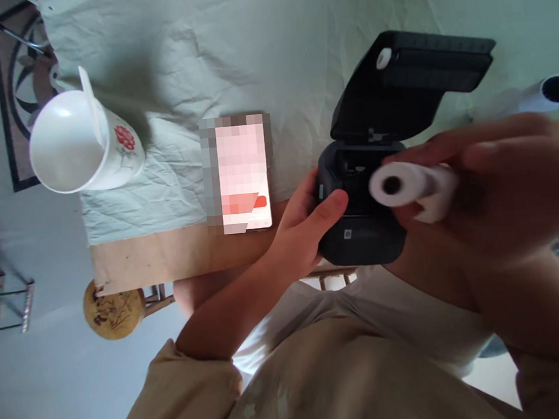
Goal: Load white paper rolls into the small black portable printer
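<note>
A black portable label printer (363, 238) stands at the table's front edge with its hinged lid (382, 96) swung up and its inner compartment exposed. My left hand (305, 223) grips the printer's left side, thumb lying over the rim. Between the fingers of my right hand (512, 182), which is smeared by motion, is a small white paper roll (399, 184) with a dark hole in its core. The roll is at the right side of the compartment, its holed end facing left; I cannot tell whether it touches the printer.
A lit phone (242, 167) lies left of the printer on the pale green cloth (290, 52). Farther left stands a white flowered bucket (122, 145) with an upright handle. Another white roll (550, 93) lies at the right. A round wooden stool (114, 308) is below the table's left edge.
</note>
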`<state>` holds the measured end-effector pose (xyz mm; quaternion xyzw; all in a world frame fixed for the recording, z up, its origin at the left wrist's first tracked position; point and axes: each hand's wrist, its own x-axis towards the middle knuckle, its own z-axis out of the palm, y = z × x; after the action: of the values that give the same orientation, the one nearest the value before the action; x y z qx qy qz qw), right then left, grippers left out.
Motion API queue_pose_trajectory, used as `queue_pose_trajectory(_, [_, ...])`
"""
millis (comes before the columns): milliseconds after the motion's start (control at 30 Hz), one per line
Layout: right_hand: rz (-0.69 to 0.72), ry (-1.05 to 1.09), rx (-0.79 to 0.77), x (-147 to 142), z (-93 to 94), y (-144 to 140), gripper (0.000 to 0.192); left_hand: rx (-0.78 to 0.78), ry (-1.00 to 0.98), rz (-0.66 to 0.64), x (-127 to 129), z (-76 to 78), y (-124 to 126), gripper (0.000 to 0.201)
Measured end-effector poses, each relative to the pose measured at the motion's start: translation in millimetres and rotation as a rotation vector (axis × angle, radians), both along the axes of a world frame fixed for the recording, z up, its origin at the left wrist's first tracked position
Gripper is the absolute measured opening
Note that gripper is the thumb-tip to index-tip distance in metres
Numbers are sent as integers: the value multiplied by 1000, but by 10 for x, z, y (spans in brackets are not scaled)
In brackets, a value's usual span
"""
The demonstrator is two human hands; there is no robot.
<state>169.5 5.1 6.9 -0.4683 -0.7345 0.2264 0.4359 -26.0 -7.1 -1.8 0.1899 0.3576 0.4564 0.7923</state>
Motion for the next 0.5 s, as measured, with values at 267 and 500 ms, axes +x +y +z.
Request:
queue_pose_trajectory(267, [82, -258, 265, -17, 94, 92, 14, 30, 34, -8, 23, 7, -7, 54])
queue_pose_trajectory(500, [292, -192, 339, -73, 239, -64, 15, -12, 37, 1, -16, 39, 6, 60])
